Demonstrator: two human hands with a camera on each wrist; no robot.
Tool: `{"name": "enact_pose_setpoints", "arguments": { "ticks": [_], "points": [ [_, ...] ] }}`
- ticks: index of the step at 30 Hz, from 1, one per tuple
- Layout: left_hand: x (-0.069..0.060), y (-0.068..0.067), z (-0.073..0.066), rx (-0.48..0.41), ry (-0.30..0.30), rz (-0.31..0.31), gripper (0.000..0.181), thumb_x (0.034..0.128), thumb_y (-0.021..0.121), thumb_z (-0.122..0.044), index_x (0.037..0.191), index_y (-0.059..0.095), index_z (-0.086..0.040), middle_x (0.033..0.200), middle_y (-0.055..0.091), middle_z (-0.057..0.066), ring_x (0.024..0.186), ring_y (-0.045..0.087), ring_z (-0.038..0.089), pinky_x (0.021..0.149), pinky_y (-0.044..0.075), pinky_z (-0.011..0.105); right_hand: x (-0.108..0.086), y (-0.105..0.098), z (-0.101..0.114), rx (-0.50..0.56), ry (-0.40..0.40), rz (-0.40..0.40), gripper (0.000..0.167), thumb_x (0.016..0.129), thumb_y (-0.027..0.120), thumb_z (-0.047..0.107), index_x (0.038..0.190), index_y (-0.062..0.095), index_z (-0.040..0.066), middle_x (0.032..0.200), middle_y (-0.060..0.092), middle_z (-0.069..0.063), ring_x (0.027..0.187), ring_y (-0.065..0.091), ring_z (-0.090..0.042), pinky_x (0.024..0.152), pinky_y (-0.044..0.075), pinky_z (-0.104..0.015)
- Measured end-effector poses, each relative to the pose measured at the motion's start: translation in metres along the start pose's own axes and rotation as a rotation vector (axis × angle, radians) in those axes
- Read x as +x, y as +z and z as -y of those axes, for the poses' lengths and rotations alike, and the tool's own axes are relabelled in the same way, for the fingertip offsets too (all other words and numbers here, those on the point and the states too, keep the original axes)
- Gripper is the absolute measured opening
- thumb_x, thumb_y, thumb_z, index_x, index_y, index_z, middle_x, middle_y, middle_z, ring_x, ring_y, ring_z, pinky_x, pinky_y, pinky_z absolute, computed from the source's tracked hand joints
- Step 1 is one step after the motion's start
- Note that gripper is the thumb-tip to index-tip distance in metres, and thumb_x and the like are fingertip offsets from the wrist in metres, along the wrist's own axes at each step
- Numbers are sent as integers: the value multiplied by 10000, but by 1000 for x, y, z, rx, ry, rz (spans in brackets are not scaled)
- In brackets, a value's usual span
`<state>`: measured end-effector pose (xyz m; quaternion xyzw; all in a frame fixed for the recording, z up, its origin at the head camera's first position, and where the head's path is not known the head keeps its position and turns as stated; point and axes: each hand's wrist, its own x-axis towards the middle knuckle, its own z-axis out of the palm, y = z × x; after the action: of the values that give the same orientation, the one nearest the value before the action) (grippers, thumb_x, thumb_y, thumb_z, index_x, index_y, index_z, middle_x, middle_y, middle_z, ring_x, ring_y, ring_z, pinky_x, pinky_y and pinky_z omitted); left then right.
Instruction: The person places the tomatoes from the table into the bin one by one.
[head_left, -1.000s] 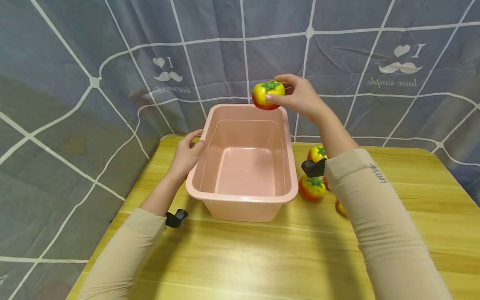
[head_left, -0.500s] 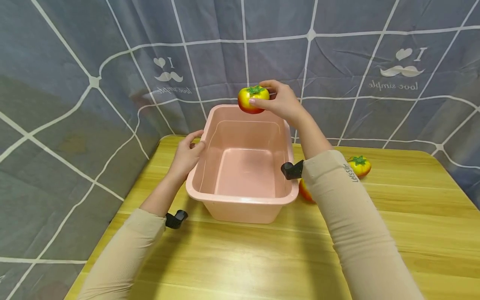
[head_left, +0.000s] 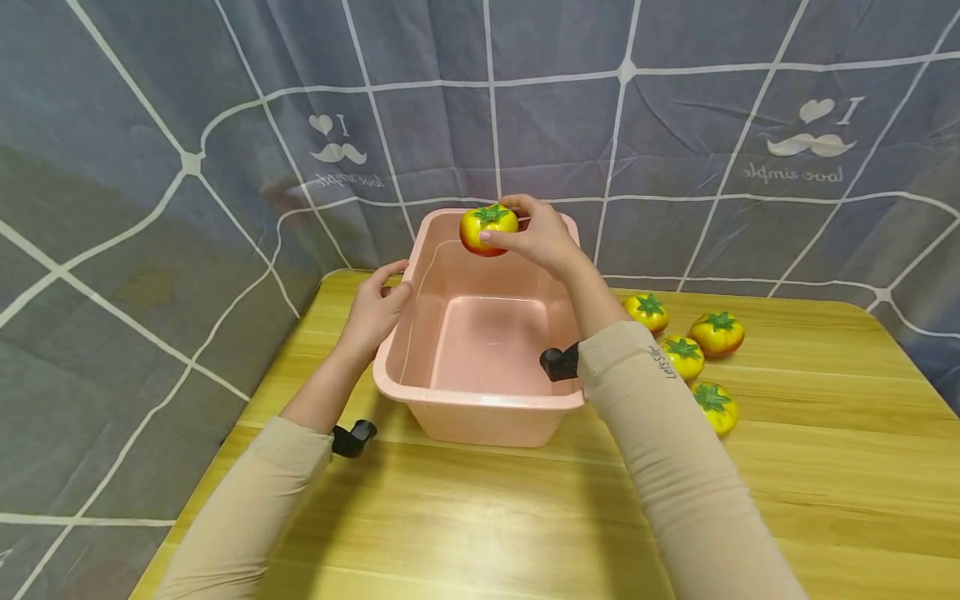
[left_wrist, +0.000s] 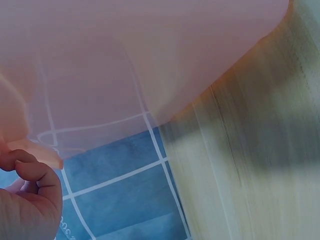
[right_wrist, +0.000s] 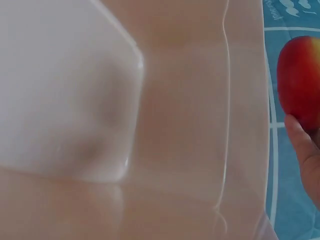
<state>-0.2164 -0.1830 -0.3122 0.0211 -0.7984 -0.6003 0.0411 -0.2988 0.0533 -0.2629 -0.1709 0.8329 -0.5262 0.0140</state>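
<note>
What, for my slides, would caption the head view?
Right hand holds a round yellow-red fruit with green leaves above a pink rectangular plastic basin; left hand holds its rim.

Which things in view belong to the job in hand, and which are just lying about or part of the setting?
Belong to the job:
- red-and-yellow fruit, held by the right hand
- pink basin, with the left hand at its rim
- probably the four similar fruits on the table

Not part of it, it seems:
- checked curtain
- black wrist pieces
</note>
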Motion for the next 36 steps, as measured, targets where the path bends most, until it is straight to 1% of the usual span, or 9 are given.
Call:
{"name": "enact_pose_setpoints", "arguments": {
  "ticks": [5, 9, 20, 25, 29, 33, 36],
  "points": [
    [0, 1, 1, -5, 6, -2, 483, 1003, 496, -130, 1472, 454, -23, 847, 531, 92, 724, 540, 110, 637, 507, 181, 0, 4, -5, -35, 10, 0, 639, 859, 773, 210, 1408, 506, 19, 1318, 558, -162, 1198, 524, -297, 986, 477, -351],
    [0, 0, 2, 2, 14, -5, 484, 1003, 495, -129, 1472, 453, -17, 843, 533, 88, 720, 538, 102, 635, 504, 177, -1, 6, -9, -35, 11, 4, 650, 854, 778, 189, 1410, 497, 2, 1327, 550, -173, 1204, 519, -303, 992, 473, -348],
    [-2, -2, 5, 11, 26, 0, 482, 1001, 492, -128, 1471, 458, -26, 829, 533, 77, 713, 528, 106, 638, 490, 179, -4, 11, -18, -52, -3, 30, 605, 851, 774, 155, 1368, 516, -25, 1259, 568, -193, 1159, 529, -310, 958, 480, -358],
    [-1, -2, 5, 8, 24, 2, 481, 1008, 489, -135, 1477, 453, -32, 877, 559, 104, 729, 547, 109, 650, 501, 182, -5, 11, -19, -62, -6, 74, 628, 867, 753, 134, 1398, 481, -61, 1355, 516, -234, 1229, 506, -360, 1028, 443, -381],
    [-2, -3, 6, 2, 22, 3, 484, 1004, 491, -132, 1476, 453, -31, 849, 550, 85, 721, 537, 108, 647, 495, 181, -6, 11, -21, -63, -5, 102, 655, 877, 743, 141, 1427, 450, -62, 1424, 461, -256, 1286, 475, -397, 1078, 399, -394],
    [-2, -3, 6, -3, 26, 7, 484, 1001, 493, -130, 1473, 456, -29, 820, 537, 67, 701, 530, 104, 631, 489, 182, -7, 11, -20, -56, -18, 90, 656, 878, 744, 156, 1431, 457, -49, 1423, 468, -253, 1289, 470, -390, 1072, 403, -399],
    [-2, -3, 7, -6, 33, 12, 480, 1004, 496, -131, 1471, 456, -24, 822, 541, 72, 691, 537, 102, 621, 494, 184, -7, 10, -18, -23, -21, 74, 654, 876, 746, 166, 1433, 465, -31, 1420, 474, -244, 1288, 467, -378, 1066, 405, -399]
  ]
}}
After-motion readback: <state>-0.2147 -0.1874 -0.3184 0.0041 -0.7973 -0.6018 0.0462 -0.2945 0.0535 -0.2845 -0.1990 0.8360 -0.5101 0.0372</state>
